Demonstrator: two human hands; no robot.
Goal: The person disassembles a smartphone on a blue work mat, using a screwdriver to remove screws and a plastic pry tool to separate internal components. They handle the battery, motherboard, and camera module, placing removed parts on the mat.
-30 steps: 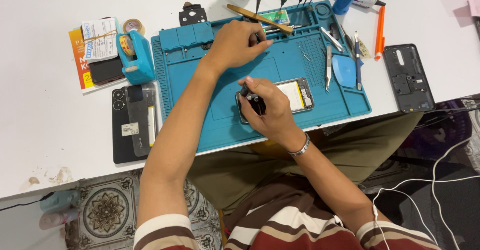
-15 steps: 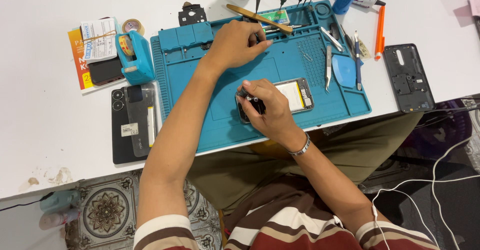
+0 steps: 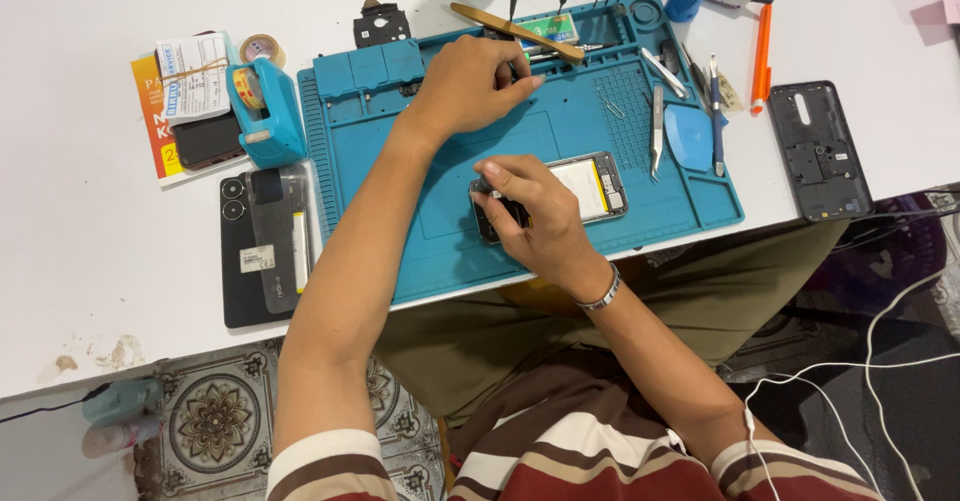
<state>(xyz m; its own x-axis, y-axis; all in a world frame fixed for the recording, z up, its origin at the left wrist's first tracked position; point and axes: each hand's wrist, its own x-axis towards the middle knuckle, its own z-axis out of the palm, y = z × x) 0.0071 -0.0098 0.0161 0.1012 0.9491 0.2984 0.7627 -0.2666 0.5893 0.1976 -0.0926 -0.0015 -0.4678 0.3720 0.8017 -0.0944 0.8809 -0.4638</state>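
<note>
Opened phone (image 3: 590, 186) unmoved; right hand (image 3: 535, 221) still covering it.

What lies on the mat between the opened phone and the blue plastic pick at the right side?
In the head view, metal tweezers lie on the blue mat, between the opened phone and the blue plastic pick.

Opened phone (image 3: 585, 186) flat on work mat (image 3: 440, 251), under right-hand fingers (image 3: 505, 183). Wooden stick (image 3: 515, 32) just beyond left-hand fingers (image 3: 520, 71), at mat's far edge. Tweezers (image 3: 657, 131) right of both sets of fingers, on mat. Tape dispenser (image 3: 262, 111) left of fingers, on tabletop (image 3: 80, 261). Back cover (image 3: 820, 151) far right, off mat.
</note>
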